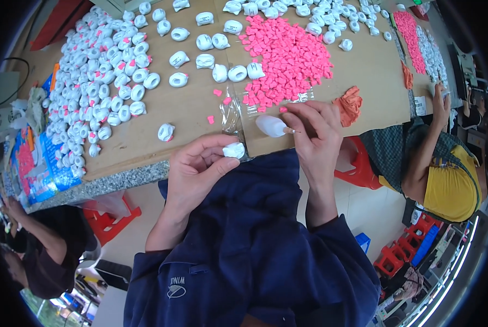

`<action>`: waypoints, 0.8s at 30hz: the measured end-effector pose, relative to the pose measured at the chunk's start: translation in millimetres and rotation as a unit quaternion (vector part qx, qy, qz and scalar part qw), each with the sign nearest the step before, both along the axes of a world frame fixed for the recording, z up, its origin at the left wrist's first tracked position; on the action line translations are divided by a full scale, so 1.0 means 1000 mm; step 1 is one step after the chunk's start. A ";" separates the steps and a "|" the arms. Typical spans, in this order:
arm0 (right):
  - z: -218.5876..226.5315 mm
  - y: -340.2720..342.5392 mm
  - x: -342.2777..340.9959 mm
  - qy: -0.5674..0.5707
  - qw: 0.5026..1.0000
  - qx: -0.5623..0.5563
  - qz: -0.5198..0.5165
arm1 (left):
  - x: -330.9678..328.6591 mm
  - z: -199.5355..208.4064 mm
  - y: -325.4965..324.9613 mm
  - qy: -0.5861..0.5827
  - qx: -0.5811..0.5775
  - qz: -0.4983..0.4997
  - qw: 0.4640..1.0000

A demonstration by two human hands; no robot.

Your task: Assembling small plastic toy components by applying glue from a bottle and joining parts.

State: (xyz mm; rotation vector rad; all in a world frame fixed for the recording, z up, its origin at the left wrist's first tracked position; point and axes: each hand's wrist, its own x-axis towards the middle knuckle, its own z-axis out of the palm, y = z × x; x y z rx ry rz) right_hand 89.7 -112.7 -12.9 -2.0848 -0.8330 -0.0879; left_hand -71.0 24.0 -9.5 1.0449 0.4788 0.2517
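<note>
In front of me, my left hand (197,169) pinches a small white plastic piece (233,150) between thumb and fingers. To its right, my right hand (317,133) has a small pink piece (282,109) at its bent fingertips. A whitish squeeze bottle (271,126) with a thin nozzle lies just left of that hand, its nozzle end against the thumb; whether the hand also grips it, I cannot tell. Beyond it spreads a heap of pink pieces (287,57). One rounded white piece (166,132) sits apart on the cardboard (129,144), left of my left hand.
Many white pieces (110,71) crowd the left of the table, some with pink bits. A crumpled orange cloth (348,106) lies right of my right hand. The stone table edge (124,185) runs along the near side. A person in yellow (448,185) works at right, another (47,250) at left.
</note>
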 end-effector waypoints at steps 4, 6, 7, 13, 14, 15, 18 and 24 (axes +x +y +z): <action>0.000 0.001 0.002 -0.001 0.999 -0.023 0.028 | 0.001 0.000 -0.003 0.018 0.002 -0.005 1.000; 0.005 -0.006 -0.004 0.003 0.999 -0.015 0.029 | 0.001 -0.002 -0.006 -0.007 0.002 -0.003 1.000; 0.008 -0.013 -0.012 0.137 0.989 0.038 0.030 | 0.002 -0.002 -0.008 -0.005 0.003 0.001 1.000; 0.018 -0.025 -0.046 0.321 0.930 0.092 0.152 | 0.001 0.000 -0.021 0.024 0.043 -0.017 0.999; 0.020 -0.023 -0.049 0.345 0.924 0.076 0.145 | 0.000 0.000 -0.024 0.021 0.056 -0.019 0.998; 0.020 -0.023 -0.051 0.368 0.917 0.059 0.139 | -0.001 0.000 -0.025 0.018 0.068 -0.021 0.997; 0.021 -0.028 -0.051 0.432 0.891 0.028 0.136 | -0.005 -0.002 -0.026 -0.013 0.191 -0.040 0.981; 0.012 -0.039 -0.063 0.467 0.870 0.093 0.132 | -0.013 0.002 -0.042 -0.011 0.289 -0.015 0.957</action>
